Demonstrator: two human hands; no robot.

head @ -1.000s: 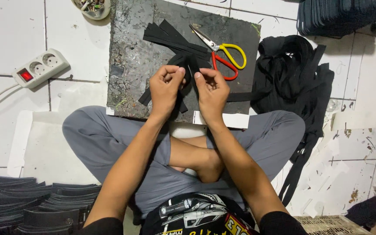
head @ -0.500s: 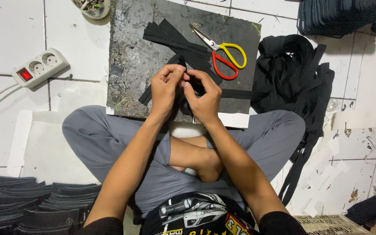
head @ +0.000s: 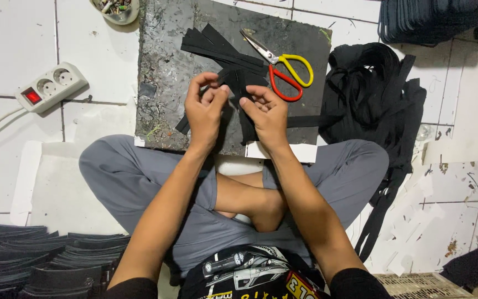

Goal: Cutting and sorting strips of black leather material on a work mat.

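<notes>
I sit cross-legged on a tiled floor. My left hand [head: 206, 111] and my right hand [head: 266, 113] both pinch a folded black strap piece [head: 238, 83] between them, held just above a dark work board [head: 161, 66]. Several cut black strips [head: 217, 47] lie on the board beyond my fingers. Scissors [head: 283, 69] with one yellow and one red handle rest on the board to the right of my hands, blades pointing away to the upper left.
A heap of black webbing [head: 372, 94] sits right of the board. A white power strip [head: 51, 87] with a red switch lies at the left. Stacks of dark pieces [head: 45, 266] fill the lower left. A small bowl [head: 116, 8] stands at the top.
My hands came together over the strap piece, then eased slightly apart, with the fingers working its upper end. The scissors and strips on the board have not moved.
</notes>
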